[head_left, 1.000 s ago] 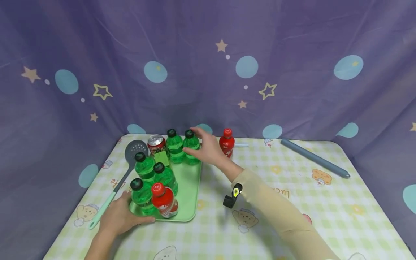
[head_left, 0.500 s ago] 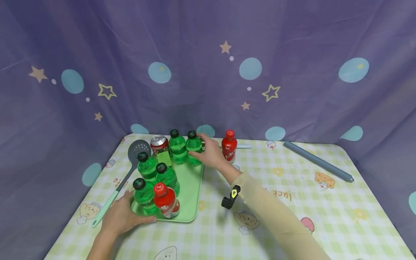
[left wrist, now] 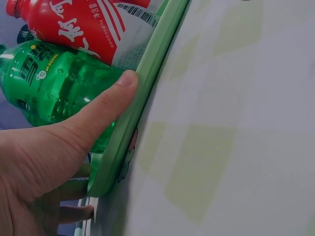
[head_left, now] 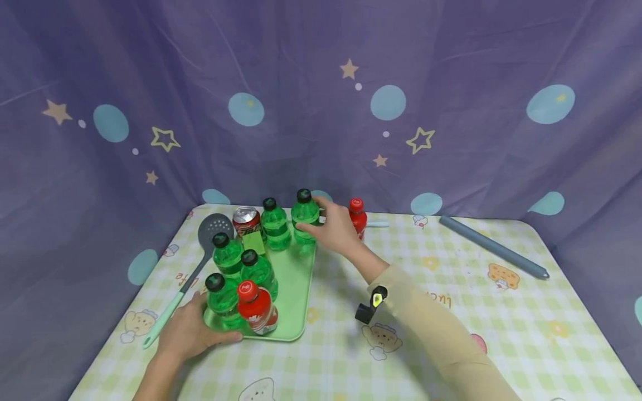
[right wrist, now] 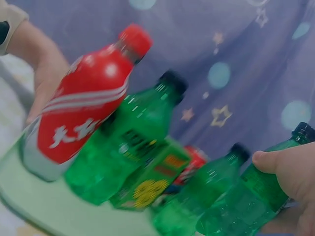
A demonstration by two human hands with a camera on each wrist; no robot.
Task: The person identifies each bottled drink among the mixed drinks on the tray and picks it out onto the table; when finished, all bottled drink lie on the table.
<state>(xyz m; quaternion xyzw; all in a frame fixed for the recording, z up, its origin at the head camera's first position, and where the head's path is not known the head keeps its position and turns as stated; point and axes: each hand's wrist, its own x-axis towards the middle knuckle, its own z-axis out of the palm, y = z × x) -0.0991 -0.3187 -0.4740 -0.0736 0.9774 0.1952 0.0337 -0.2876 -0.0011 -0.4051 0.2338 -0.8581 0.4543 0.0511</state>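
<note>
- Bottle (head_left: 304, 216) pinched by the right hand's grip (head_left: 335, 227) at the far right of the tray (head_left: 295, 303): leftward swing could topple the adjacent bottle (head_left: 275, 229).
- Left hand (head_left: 188, 329), unclenched, touches that tray; a slip might jolt it.

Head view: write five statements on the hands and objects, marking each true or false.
1. The right hand grips a black-capped green bottle. True.
2. A perforated skimmer lies left of the green tray. True.
3. The left hand holds that skimmer. False: its thumb rests on the tray's rim.
4. All bottles stand on the tray. False: a red-capped bottle stands to its right.
5. The drink can lies tipped. False: it's upright.
</note>
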